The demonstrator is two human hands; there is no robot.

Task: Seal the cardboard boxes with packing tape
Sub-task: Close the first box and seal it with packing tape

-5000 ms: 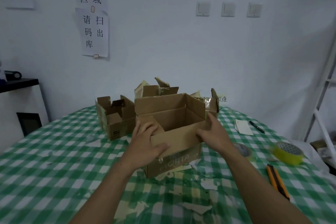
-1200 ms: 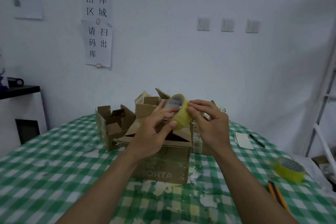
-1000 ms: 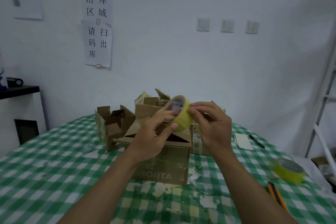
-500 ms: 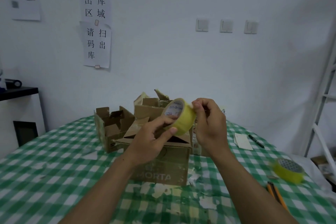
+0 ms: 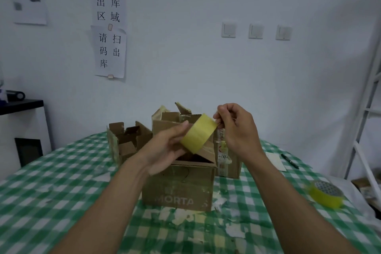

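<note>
Checked table [image 5: 51,192]: boxes [image 5: 181,187], spare roll [image 5: 325,194], pen [image 5: 289,161]

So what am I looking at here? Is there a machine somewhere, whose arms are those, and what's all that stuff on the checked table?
No machine here: these are a person's bare arms, filmed by one camera worn on the head, looking forward and down. The left hand holds a yellow tape roll above a cardboard box whose top flaps are not yet taped down. The right hand pinches at the roll's rim, probably to find the tape's end. On the green-checked table more open boxes stand behind, and a second roll and a pen lie to the right.
</note>
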